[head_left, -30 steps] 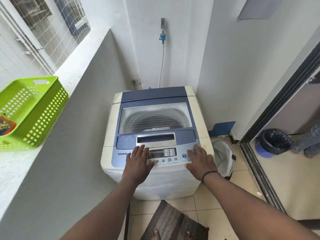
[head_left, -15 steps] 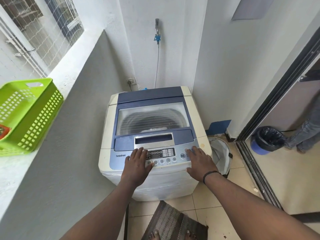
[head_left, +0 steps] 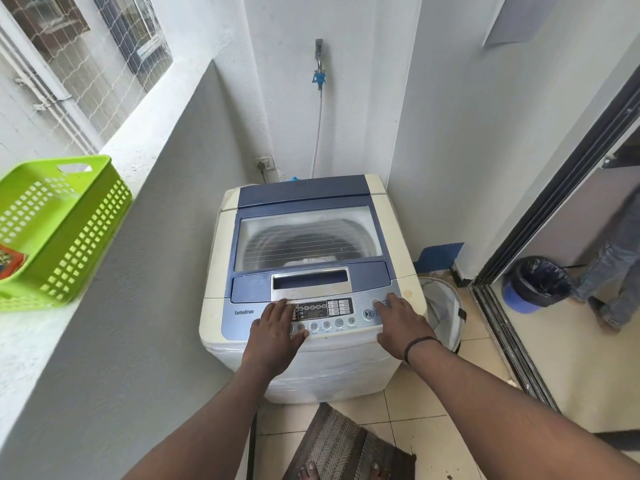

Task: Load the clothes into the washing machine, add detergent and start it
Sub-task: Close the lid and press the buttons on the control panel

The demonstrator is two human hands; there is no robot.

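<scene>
While a green basket (head_left: pixel 62 230) sits on the ledge at your far left, the washing machine (head_left: pixel 308 271) stands in the corner ahead with its lid shut. Your left hand (head_left: pixel 277 332) lies flat on the control panel (head_left: pixel 325 315), fingers together, thumb over the lower row of buttons. Your right hand (head_left: pixel 401 323) rests at the panel's right end, fingers loosely spread, fingertips at the button above the start key. Just right of the machine stands a laundry bin (head_left: pixel 445 310).

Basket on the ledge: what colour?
Lime green, with a grid of perforated holes in its walls. Head view, far left.
</scene>
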